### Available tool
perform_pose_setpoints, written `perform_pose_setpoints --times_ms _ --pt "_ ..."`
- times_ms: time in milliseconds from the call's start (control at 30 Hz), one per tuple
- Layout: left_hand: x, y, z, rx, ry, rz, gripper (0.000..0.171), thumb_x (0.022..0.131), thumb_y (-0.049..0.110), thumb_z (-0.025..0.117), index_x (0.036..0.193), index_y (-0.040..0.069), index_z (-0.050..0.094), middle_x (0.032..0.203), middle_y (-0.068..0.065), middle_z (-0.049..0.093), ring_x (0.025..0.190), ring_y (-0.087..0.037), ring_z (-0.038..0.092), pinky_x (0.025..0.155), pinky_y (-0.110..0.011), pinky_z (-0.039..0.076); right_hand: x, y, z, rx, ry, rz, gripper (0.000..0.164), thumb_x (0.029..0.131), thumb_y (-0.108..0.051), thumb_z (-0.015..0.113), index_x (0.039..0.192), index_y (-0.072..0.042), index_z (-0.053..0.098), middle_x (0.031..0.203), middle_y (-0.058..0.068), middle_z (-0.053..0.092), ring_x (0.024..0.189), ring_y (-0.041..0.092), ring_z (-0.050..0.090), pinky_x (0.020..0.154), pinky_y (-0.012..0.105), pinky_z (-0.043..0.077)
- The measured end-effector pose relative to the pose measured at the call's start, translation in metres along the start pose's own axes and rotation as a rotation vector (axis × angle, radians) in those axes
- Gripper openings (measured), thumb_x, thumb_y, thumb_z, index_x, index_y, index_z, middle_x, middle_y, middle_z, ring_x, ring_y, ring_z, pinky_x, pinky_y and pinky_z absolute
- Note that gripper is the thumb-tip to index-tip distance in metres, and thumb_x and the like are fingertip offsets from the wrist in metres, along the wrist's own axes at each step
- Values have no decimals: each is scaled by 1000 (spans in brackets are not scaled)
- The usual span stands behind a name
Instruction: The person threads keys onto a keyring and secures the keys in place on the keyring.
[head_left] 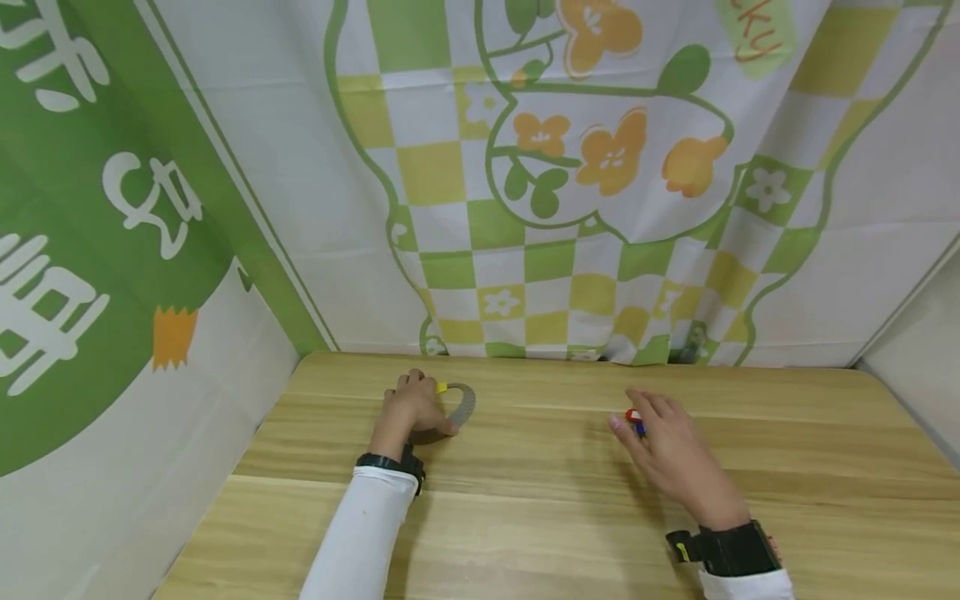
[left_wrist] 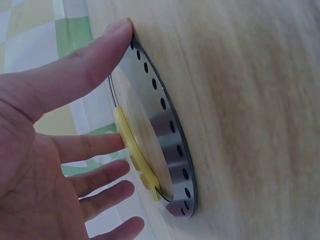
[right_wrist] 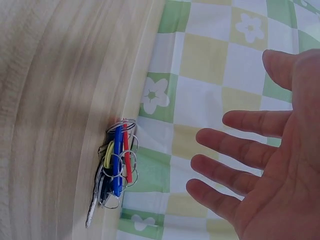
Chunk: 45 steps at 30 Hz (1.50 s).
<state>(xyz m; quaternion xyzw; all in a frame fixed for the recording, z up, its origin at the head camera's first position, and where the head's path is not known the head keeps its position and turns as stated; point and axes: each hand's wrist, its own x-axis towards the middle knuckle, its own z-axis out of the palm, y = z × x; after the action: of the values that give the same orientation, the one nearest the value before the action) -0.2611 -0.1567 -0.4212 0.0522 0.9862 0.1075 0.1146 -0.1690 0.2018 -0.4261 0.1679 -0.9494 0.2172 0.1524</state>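
Note:
On the wooden table lies a flat, curved metal plate [left_wrist: 172, 135] with a row of holes along its outer edge and a yellow grip [left_wrist: 131, 145] on a wire across it. My left hand [head_left: 412, 408] reaches over it, thumb tip at one end of the plate and index fingertip at the yellow grip, fingers fairly straight and spread. Further right sits a small bunch of keys [right_wrist: 117, 160] with metal rings and blue, red and yellow tags. My right hand [head_left: 671, 454] hovers beside the bunch, fingers extended and apart from it in the right wrist view.
A patterned curtain [head_left: 547, 267] hangs along the table's back edge, and a green and white cloth [head_left: 150, 275] covers the left side. Bare wood of the table [head_left: 540, 500] extends between both hands and toward the front.

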Motion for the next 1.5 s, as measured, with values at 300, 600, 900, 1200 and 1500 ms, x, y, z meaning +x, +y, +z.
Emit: perform_pose_setpoints --times_ms 300,600,900,1200,1500 --pt "1 1 1 -11 43 -26 94 55 48 82 125 -2 46 130 -23 36 120 -38 34 94 -55 27 1 -4 2 0 -19 4 64 95 -48 38 135 2 40 130 24 46 122 42 38 98 52 26" --pt "3 10 3 9 112 -7 97 49 41 85 119 -7 37 118 -24 42 114 -38 38 91 -53 29 1 -6 2 -2 -43 12 64 95 -48 36 136 1 38 130 24 46 122 43 38 100 52 24" --pt "0 20 2 33 96 16 92 49 33 84 117 -8 37 109 -23 41 104 -38 42 83 -48 37 1 -7 1 4 -52 21 66 95 -50 36 136 1 38 129 23 47 122 42 38 100 52 24" --pt "-2 20 4 35 43 58 125 51 47 82 139 -12 16 121 -30 31 111 -39 33 90 -47 34 2 -8 3 -3 -51 4 64 95 -49 37 136 1 38 126 22 49 121 41 40 99 50 26" --pt "-9 29 1 -66 188 75 132 49 47 82 143 -7 7 131 -34 25 125 -44 27 94 -49 31 1 -4 1 38 -23 20 63 94 -46 41 136 2 38 125 25 49 119 44 40 96 53 30"
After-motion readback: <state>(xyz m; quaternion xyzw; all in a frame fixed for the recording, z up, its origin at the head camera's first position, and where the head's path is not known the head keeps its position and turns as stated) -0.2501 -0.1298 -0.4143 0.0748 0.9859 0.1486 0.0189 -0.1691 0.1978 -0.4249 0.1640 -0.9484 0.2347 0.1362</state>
